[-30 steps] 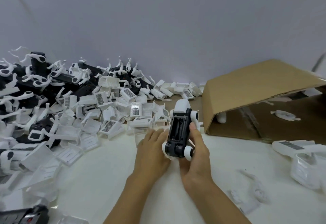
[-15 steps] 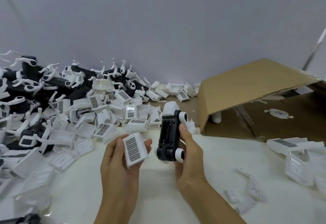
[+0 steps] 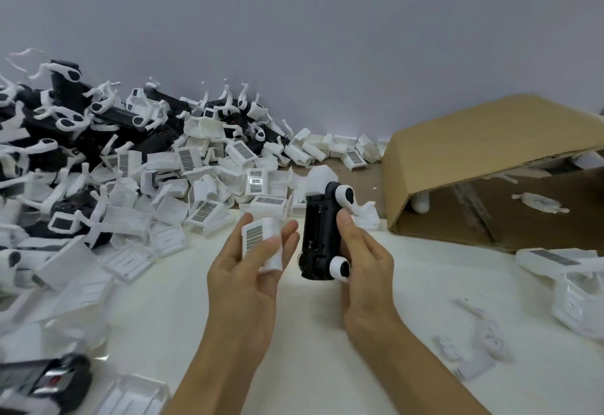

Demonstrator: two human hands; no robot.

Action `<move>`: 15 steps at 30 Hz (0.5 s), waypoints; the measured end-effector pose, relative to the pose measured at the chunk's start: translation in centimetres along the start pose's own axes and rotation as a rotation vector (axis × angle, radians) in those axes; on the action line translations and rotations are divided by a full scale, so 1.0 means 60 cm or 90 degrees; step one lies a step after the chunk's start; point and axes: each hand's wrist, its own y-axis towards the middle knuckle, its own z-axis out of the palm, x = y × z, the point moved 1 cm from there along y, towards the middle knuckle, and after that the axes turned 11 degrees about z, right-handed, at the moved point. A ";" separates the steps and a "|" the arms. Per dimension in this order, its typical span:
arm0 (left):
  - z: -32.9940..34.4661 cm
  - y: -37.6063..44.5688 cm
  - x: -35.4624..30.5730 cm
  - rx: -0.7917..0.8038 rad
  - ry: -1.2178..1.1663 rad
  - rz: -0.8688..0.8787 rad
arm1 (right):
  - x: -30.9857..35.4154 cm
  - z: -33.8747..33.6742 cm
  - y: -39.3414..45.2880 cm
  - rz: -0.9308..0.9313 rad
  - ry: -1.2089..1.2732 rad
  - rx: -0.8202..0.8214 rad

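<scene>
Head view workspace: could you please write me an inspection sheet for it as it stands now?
Surface: white table, parts spread along its left and right sides.
Job's things: white grille cover and black chassis with white wheels, held side by side and apart above the table.
Clutter: heap of white covers and black bodies at left; loose white parts at right.
Grippers: left hand holds the white grille cover; right hand grips the black chassis.
Cables: nothing seen.
Surroundings: plain grey wall; cardboard box open on its side at right, white pieces inside.
</scene>
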 end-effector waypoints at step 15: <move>0.002 -0.018 0.020 0.170 0.304 0.093 | -0.006 0.008 -0.008 0.005 -0.071 0.026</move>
